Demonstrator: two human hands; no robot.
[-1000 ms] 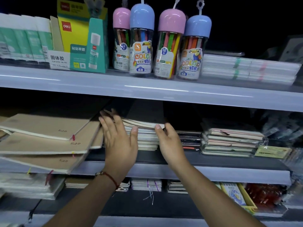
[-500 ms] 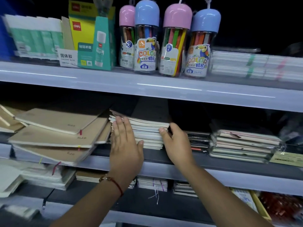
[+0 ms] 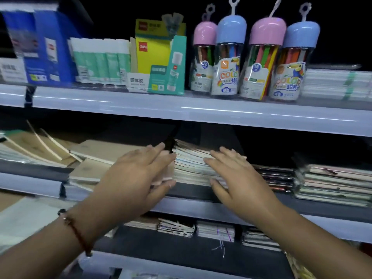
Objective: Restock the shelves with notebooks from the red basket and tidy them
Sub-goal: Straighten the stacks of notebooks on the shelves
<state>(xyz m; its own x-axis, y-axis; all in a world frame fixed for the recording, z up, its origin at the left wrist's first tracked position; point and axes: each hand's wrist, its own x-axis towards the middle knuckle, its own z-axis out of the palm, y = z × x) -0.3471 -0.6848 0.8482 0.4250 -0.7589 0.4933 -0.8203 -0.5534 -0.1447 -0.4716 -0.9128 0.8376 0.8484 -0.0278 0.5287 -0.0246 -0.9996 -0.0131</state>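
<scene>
My left hand (image 3: pixel 134 178) and right hand (image 3: pixel 239 178) are both lying spread, fingers straight, against the stack of notebooks (image 3: pixel 191 168) on the middle shelf (image 3: pixel 201 206). The left one is pressing flat on the stack's left end, the right one on its front right edge. The stack is sitting between the brown notebooks (image 3: pixel 100 152) and a darker pile (image 3: pixel 275 178). Crayon tubs (image 3: pixel 257 57) are standing on the shelf above.

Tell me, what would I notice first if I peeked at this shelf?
Probably the four crayon jars with pink and blue caps, on the top shelf. Below them, the left hand and right hand press flat against a stack of notebooks on the middle shelf.
</scene>
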